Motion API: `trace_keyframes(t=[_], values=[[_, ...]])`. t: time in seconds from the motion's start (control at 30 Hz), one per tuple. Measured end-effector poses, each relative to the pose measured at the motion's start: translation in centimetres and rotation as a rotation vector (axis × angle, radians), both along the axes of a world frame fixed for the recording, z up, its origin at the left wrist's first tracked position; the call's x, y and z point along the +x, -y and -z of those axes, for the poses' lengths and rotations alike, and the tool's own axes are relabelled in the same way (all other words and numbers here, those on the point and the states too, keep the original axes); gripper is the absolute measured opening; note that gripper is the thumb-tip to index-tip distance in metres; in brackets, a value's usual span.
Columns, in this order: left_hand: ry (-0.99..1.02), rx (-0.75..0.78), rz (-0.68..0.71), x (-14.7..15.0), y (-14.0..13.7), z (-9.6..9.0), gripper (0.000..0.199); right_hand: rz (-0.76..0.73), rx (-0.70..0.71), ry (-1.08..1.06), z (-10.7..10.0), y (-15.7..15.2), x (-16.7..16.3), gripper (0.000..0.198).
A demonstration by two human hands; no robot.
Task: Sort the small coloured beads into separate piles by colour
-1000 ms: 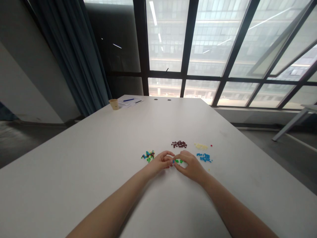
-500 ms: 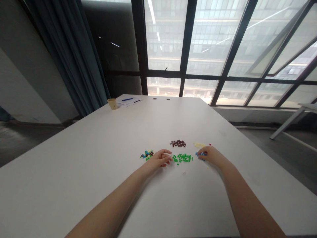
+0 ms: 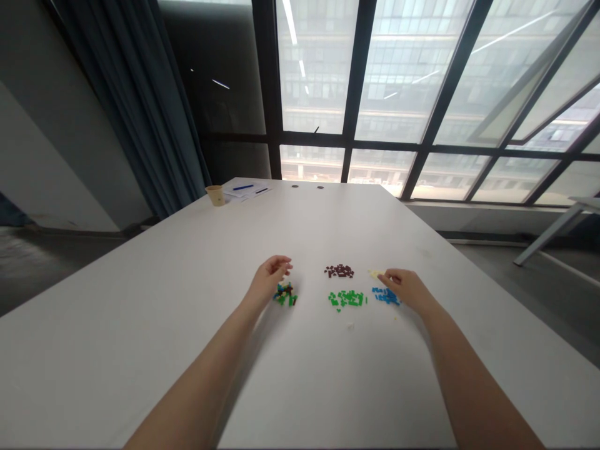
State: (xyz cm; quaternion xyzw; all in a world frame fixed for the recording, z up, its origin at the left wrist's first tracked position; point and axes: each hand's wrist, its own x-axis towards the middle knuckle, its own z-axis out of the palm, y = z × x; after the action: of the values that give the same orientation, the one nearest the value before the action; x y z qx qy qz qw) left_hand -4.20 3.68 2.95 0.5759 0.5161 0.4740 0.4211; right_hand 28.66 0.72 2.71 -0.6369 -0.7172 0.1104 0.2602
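Observation:
My left hand (image 3: pixel 272 275) hovers over the far side of a mixed pile of small building bricks (image 3: pixel 285 297) in green, brown and blue. Its fingers are loosely curved and apart, with nothing visible in them. At the near edge of the yellow bricks (image 3: pixel 374 274) is my right hand (image 3: pixel 402 284), its thumb and fingers drawn together. Whatever they pinch is too small or hidden. Part of the yellow pile lies behind this hand. Blue bricks (image 3: pixel 387 296) lie just below it. Between my hands sit green bricks (image 3: pixel 347 299), with dark brown bricks (image 3: pixel 339 271) beyond them.
A single tiny yellow piece (image 3: pixel 395 319) and a pale clear piece (image 3: pixel 350 325) lie nearer me on the white table (image 3: pixel 300 237). At the far left stand a paper cup (image 3: pixel 216 196) and papers (image 3: pixel 244 192) with pens. Windows rise behind the table.
My left hand has moved left and away from me, from beside the green bricks to above the mixed pile. My right hand has shifted from the blue bricks up to the yellow ones.

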Motion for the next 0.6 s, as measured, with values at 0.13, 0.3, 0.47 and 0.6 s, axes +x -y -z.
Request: trace_keyframes(t=[0.13, 0.3, 0.47, 0.6], values=[[-0.496, 0.225, -0.207, -2.7, -1.6, 0.6, 0.02, -0.075, 0.029, -0.025, 0.2, 0.2, -1.5, 0.042], [-0.741, 0.056, -0.014, -2.9, -1.7, 2.3, 0.019, -0.167, 0.015, -0.002, 0.8, 0.4, -3.0, 0.039], [-0.706, -0.036, 0.005, -2.5, -1.4, 2.4, 0.01, -0.186, -0.021, 0.004, 0.8, 0.5, -3.3, 0.037], [-0.696, -0.051, 0.005, -2.2, -1.2, 2.1, 0.006, -0.196, -0.023, 0.009, 0.8, 0.4, -3.3, 0.037]])
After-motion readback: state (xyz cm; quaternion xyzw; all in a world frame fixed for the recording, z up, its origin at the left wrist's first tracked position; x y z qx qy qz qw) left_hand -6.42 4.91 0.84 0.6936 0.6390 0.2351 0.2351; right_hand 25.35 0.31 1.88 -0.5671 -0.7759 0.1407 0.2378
